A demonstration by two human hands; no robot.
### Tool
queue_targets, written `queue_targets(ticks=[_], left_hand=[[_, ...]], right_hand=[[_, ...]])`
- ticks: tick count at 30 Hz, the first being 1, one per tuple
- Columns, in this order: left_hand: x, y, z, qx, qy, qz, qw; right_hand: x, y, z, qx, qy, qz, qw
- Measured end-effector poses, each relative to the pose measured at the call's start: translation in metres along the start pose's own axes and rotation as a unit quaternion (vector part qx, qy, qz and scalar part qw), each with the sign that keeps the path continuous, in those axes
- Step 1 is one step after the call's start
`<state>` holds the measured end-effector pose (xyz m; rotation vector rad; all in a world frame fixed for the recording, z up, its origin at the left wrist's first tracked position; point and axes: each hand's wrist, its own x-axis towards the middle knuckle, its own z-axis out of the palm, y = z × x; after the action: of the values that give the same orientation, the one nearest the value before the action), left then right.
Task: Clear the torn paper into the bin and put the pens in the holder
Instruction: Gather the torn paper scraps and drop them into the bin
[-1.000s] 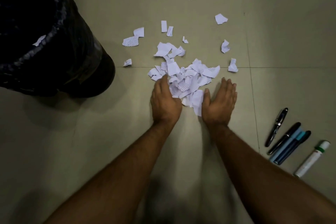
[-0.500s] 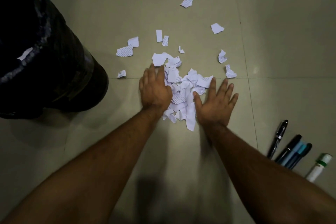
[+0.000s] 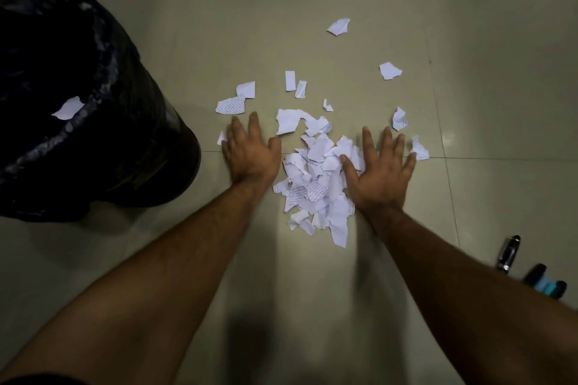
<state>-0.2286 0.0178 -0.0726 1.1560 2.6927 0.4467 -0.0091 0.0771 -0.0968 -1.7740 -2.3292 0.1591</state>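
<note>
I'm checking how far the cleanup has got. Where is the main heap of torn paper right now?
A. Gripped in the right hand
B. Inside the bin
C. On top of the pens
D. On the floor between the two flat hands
D: the heap of torn paper lies on the floor between the left hand and right hand, both flat with straight fingers.

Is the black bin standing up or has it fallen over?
Standing up. The black bin sits on the floor with its open mouth facing upward, and one paper scrap rests on the liner at its top.
</note>
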Motion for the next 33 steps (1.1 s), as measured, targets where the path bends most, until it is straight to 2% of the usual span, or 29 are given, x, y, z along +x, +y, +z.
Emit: queue_targets(ticks=[3,5,8,10,12,13,15,17,19,21,22,24,26,28,33], left_hand=[[-0.008,0.012,0.007,-0.081,-0.042,0.138,0.986],[-0.002,0.016,0.007,-0.078,0.001,0.194,0.978],[0.031,0.016,0.004,-0.031,0.084,0.095,0.991],[0.054,0.017,0.006,-0.008,0.066,0.026,0.997],[0.068,0.021,0.014,-0.02,0.024,-0.003,1.0],[0.07,0.023,0.019,-0.028,0.009,0.016,0.999],[0.058,0.031,0.025,-0.049,-0.007,0.115,0.992],[0.04,0.035,0.027,-0.1,-0.016,0.231,0.968],[0.034,0.042,0.023,-0.138,0.008,0.289,0.947],[0.046,0.051,0.02,-0.123,0.045,0.263,0.956],[0.054,0.055,0.022,-0.101,0.04,0.236,0.966],[0.065,0.067,0.03,-0.059,-0.024,0.208,0.976],[0.059,0.078,0.036,-0.06,-0.061,0.265,0.96],[0.05,0.088,0.037,-0.095,-0.035,0.317,0.943],[0.067,0.113,0.033,-0.112,0.021,0.308,0.944]], right_hand=[[-0.001,0.0,0.0,-0.026,-0.02,-0.004,0.999],[0.0,0.0,0.0,-0.032,-0.017,0.001,0.999],[-0.001,-0.002,0.001,-0.034,-0.009,0.001,0.999],[0.0,-0.003,0.0,-0.034,-0.013,0.003,0.999],[0.0,-0.003,0.0,-0.034,-0.009,0.006,0.999],[0.0,-0.003,0.0,-0.033,-0.004,0.006,0.999],[-0.001,-0.003,0.0,-0.033,0.003,0.004,0.999],[-0.002,-0.004,-0.001,-0.028,0.01,0.003,1.0],[-0.001,-0.004,-0.001,-0.03,0.012,0.004,0.999],[0.0,-0.004,-0.003,-0.032,-0.001,0.008,0.999],[-0.001,-0.005,-0.003,-0.032,-0.007,0.009,0.999],[-0.001,-0.005,-0.004,-0.036,-0.005,0.008,0.999],[-0.003,-0.005,-0.004,-0.037,0.0,0.005,0.999],[-0.002,-0.005,-0.005,-0.032,-0.004,0.007,0.999],[0.001,-0.005,-0.009,-0.027,-0.024,0.011,0.999]])
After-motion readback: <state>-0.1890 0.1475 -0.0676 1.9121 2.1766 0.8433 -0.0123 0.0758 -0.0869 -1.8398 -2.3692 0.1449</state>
